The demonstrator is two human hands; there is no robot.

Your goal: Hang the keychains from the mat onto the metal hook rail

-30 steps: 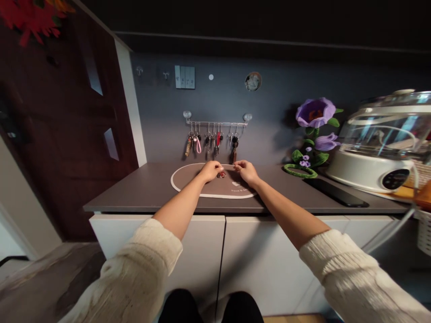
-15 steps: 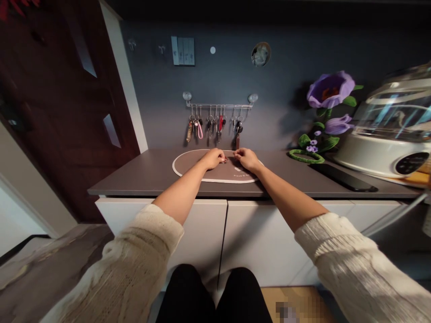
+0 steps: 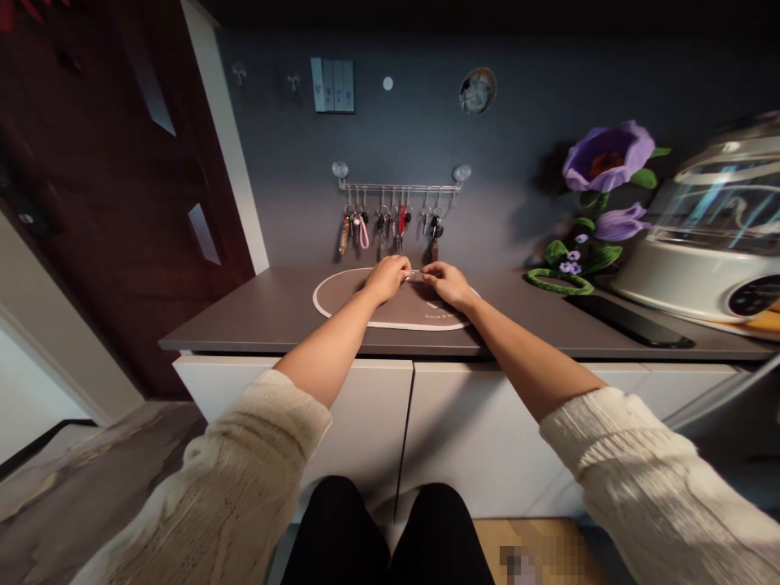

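My left hand [image 3: 388, 279] is closed, fingers pinched, above an oval brown mat [image 3: 341, 296] with a pale rim. A small shiny metal piece [image 3: 416, 275], which looks like a key on a ring, shows between my two hands. Its exact shape is too small to tell. Opposite it, my right hand [image 3: 448, 286] pinches thumb against fingers at the piece's right end. Behind my hands, several bunches of keys [image 3: 390, 223] hang from hooks on a clear rail [image 3: 399, 188] on the wall.
A purple flower ornament [image 3: 609, 158] stands on the counter [image 3: 231, 313] at the right. By it lie a black phone [image 3: 634, 321] and a white appliance [image 3: 682, 268] with a clear top. White cupboard doors [image 3: 341, 406] are below; a dark red door [image 3: 122, 162] is at the left.
Both hands have risen slightly and moved a little farther back over the mat. The shiny metal piece now spans between my fingertips. The camera view has shifted slightly.
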